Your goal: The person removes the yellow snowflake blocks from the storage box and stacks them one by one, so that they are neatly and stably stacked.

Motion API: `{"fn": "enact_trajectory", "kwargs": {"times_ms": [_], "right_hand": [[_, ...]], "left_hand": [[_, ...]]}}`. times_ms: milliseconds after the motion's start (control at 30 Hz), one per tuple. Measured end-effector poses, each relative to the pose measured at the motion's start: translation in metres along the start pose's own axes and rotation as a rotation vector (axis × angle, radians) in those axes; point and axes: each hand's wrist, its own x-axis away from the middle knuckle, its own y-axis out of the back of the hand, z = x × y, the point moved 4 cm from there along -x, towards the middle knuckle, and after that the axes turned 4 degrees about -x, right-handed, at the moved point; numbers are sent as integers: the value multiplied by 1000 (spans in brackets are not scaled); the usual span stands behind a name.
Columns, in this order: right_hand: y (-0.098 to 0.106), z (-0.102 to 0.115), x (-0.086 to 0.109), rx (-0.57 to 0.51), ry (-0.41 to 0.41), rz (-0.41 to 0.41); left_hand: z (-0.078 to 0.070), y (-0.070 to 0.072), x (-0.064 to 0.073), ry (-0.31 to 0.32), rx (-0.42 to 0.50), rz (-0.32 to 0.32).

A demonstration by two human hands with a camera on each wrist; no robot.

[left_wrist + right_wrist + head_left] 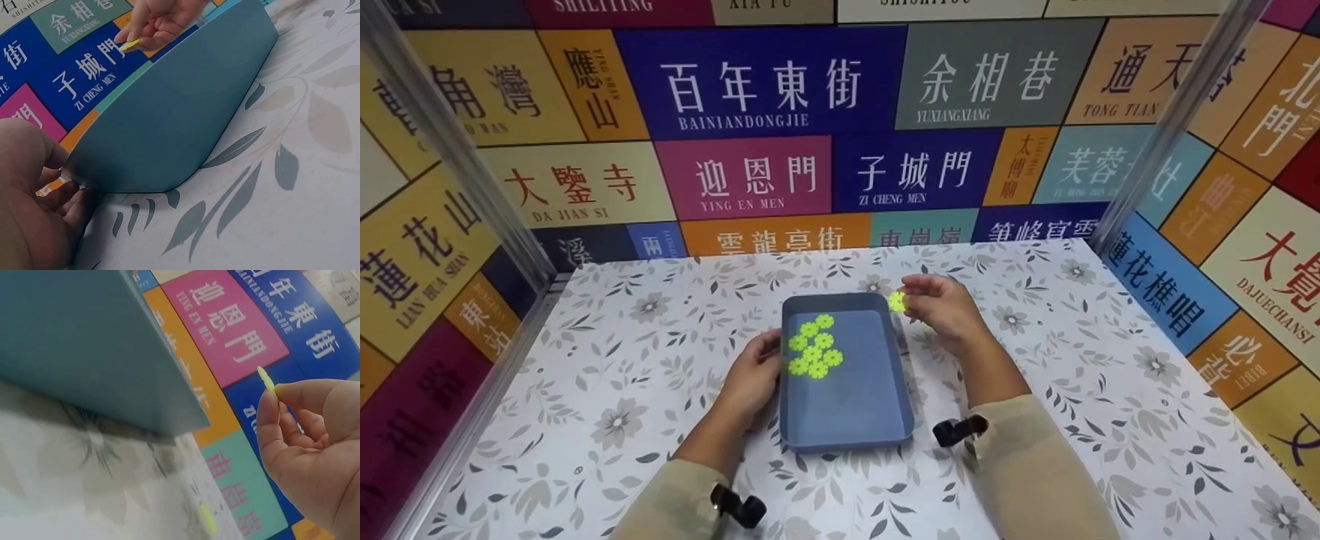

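A grey-blue rectangular tray [847, 420] lies lengthwise before me, with several yellow-green flower-shaped pieces [814, 351] grouped in its upper left part. My left hand [751, 375] holds the tray's left side, its curled fingers [73, 208] at the wall and lower edge in the left wrist view. Beyond the tray's upper right corner, my right hand [949, 311] pinches one yellow-green flower piece [266, 380] between thumb and fingertip. The piece is seen edge-on in the right wrist view, apart from the tray wall.
A white tablecloth [622, 367] printed with grey flowers and leaves covers the table. Another yellow-green piece [207, 517] lies on it in the right wrist view. Panels with Chinese lettering [761, 82] rise behind and at both sides, with metal posts [1177, 112] at the corners.
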Motion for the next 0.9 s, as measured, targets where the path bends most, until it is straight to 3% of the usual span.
{"fn": "enact_trajectory", "kwargs": {"times_ms": [367, 567, 900], "right_hand": [[41, -33, -17, -130, -53, -99], [54, -43, -19, -92, -100, -130], [67, -48, -19, -20, -144, -183]], "left_hand": [[0, 1, 3, -51, 5, 12], [0, 2, 1, -20, -31, 0], [1, 1, 0, -19, -28, 4]]}}
